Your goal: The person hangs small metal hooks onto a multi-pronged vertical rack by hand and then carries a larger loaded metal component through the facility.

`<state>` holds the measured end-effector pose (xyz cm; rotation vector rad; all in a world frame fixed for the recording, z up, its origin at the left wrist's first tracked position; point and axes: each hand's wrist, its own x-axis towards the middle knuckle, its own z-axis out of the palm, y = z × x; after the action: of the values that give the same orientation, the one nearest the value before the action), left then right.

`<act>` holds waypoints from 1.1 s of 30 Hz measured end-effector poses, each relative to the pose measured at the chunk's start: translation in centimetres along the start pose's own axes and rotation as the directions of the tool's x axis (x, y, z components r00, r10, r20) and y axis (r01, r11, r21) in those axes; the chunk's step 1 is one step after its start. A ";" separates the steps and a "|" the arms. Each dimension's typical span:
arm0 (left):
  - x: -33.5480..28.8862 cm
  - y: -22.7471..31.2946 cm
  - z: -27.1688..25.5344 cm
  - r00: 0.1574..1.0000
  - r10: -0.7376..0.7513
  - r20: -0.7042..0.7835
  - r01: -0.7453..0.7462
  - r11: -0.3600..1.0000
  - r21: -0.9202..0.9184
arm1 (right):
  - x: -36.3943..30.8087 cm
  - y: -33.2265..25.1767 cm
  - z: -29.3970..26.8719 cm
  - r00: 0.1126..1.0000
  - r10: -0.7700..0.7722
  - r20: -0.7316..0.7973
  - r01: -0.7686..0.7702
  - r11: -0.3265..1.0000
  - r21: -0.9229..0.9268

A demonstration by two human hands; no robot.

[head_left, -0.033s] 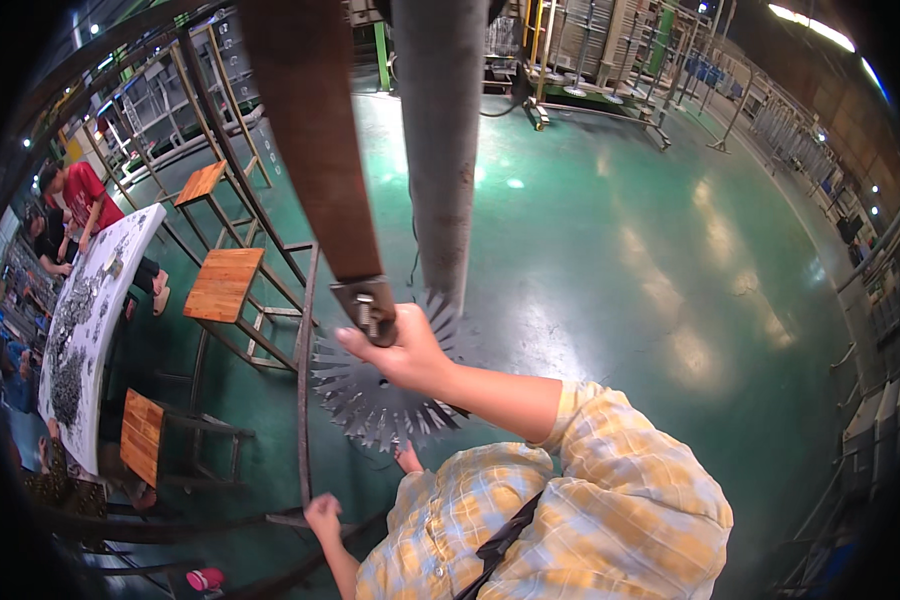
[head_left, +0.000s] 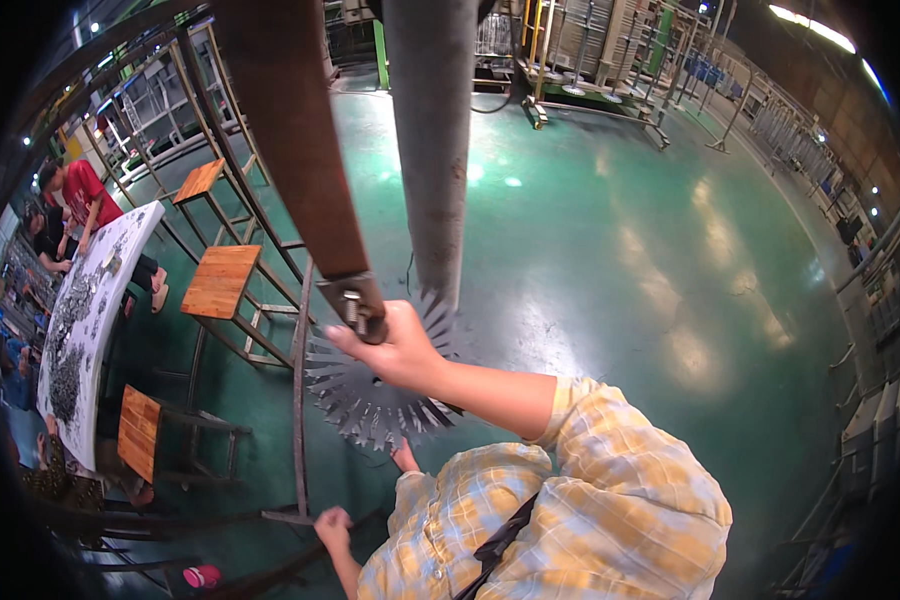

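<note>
A long flat brown metal bar comes down from above and ends in a bolted bracket with a dark rounded end. My right hand is closed around that end, thumb stretched along it. Beneath this hand lies a round grey metal disc with toothed, blade-like strips all around its edge. A thick grey pole stands just beyond the hand. My left hand is low at the left of my body, fingers curled, beside a thin metal frame; whether anything is inside it stays hidden. A bare foot shows below the disc.
Wooden-topped stools stand at the left. Past them, a white table carries many small dark pieces, with a person in a red shirt and others around it. Wheeled racks stand at the back on the green floor.
The bar's lower end and my right hand have shifted slightly left, and the grey pole also sits a little further left. My left hand has moved slightly right and down.
</note>
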<state>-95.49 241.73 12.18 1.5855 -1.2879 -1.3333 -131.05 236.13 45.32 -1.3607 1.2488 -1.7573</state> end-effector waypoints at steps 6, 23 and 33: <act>-18.8 -15.6 0.3 0.898 -0.436 -0.054 0.439 0.886 0.146 | -2.9 -0.8 -0.3 0.994 -0.054 0.095 0.051 0.998 0.032; -45.3 -19.7 -1.6 0.763 -0.457 -0.458 0.373 0.889 -0.265 | -16.4 -7.1 0.1 0.955 -0.002 0.297 -0.085 0.957 0.279; -72.1 -29.3 2.1 0.256 -0.796 -0.548 0.228 0.601 -0.766 | -25.4 -9.3 8.3 0.873 0.017 0.487 -0.202 0.922 0.330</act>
<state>-88.84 318.96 5.08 1.8970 0.3912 -0.8049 -114.48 259.03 44.00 -1.3489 0.6649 -1.3683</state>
